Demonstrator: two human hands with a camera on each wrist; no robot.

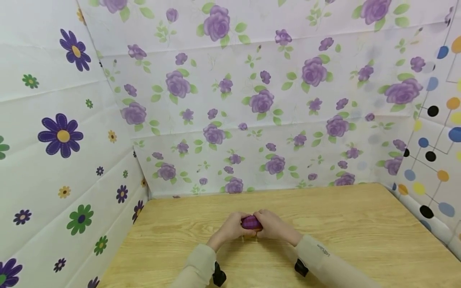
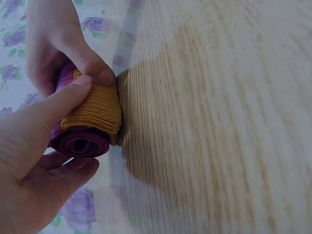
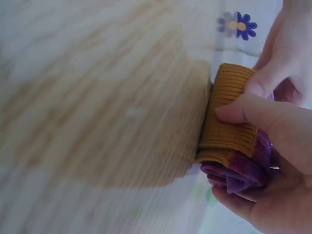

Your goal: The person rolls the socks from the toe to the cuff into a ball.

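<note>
Rolled purple sock [image 1: 250, 222] with a mustard-yellow ribbed cuff [image 2: 95, 109], held between both hands just above the wooden table [image 1: 360, 240], near the table's middle and closer to its back edge than to the front one. Left hand [image 1: 230, 228] curled round the roll from the left side, thumb [image 2: 58, 102] pressed along the top of the yellow cuff, fingers tucked underneath. Right hand [image 1: 273, 226] wrapped round it from the right side, thumb [image 3: 248, 109] laid across the cuff and fingers cupped under the purple end [image 3: 239, 173]. Both grips closed tight on the bundle, hands touching each other over it. Cuff folded over the outside of the roll, purple layers spiralled at the open end in the left wrist view. Beige sleeves [image 1: 196, 264] at both wrists, black wrist mounts [image 1: 218, 276] under them, just above the table's front half. Floral wall sheets [image 1: 252, 100] upright behind the table's back edge and at its left; dotted sheet [image 1: 435, 160] at its right.
</note>
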